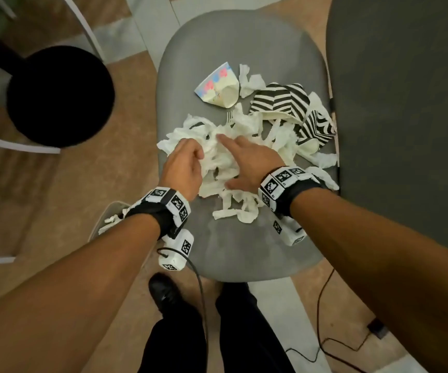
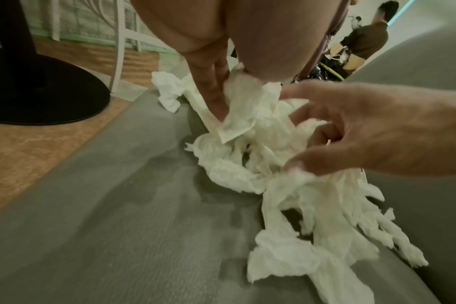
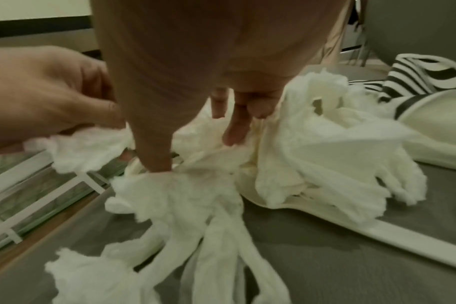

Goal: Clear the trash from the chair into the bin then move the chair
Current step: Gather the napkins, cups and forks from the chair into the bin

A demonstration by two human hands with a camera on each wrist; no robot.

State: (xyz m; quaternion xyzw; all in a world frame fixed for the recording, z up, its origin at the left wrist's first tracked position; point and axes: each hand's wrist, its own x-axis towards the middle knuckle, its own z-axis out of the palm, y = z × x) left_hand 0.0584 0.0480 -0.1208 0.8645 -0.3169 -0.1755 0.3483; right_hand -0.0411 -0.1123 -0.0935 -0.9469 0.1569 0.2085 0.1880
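A grey chair seat holds a heap of torn white tissue strips, black-and-white striped paper plates and a crumpled colourful paper cup. My left hand is on the heap's left side, its curled fingers gripping a bunch of tissue. My right hand lies over the middle of the heap. Its bent fingers and thumb dig into the tissue strips. Beside the seat, a pale container with white scraps in it is half hidden by my left wrist.
The chair's dark backrest rises at the right. A black round table base and white frame legs stand on the floor to the left. Cables trail on the floor by my legs. Another person stands far behind.
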